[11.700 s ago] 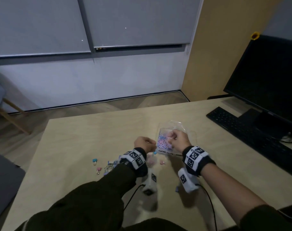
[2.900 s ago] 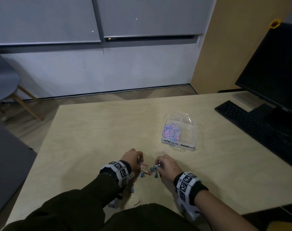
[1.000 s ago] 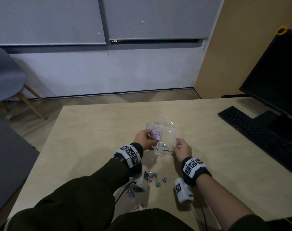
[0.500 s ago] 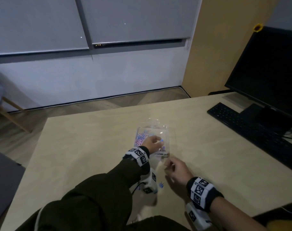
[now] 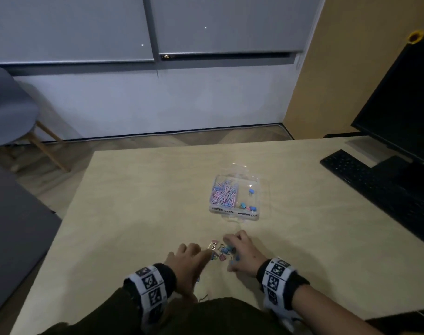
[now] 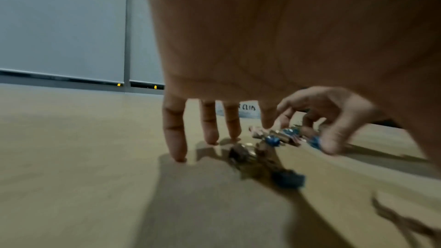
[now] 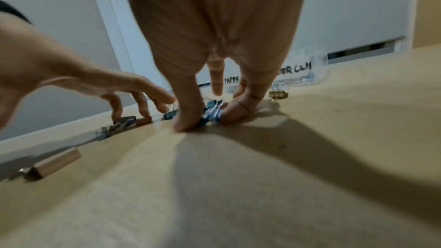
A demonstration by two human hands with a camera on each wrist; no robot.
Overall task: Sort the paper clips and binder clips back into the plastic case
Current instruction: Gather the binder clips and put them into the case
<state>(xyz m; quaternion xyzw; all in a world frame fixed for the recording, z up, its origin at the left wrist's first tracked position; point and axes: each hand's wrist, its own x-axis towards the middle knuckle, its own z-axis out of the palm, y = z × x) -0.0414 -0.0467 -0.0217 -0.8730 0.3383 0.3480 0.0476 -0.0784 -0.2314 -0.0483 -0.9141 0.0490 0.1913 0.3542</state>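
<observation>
Right hand (image 7: pixel 210 74) pinches blue binder clips (image 7: pixel 212 112); left hand (image 6: pixel 262 44) spread; case (image 5: pixel 235 211) apparently labelled "PAPER CLIPS".

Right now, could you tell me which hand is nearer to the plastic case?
The right hand: it lies just short of the plastic case, almost below it. The left hand sits further back and to the left.

Blurred with motion: loose binder clips (image 6: pixel 267 150) under both palms. Too small to count: clips inside plastic case (image 5: pixel 259 189). Cut off at right: monitor (image 5: pixel 404 93), keyboard (image 5: pixel 375 184).
</observation>
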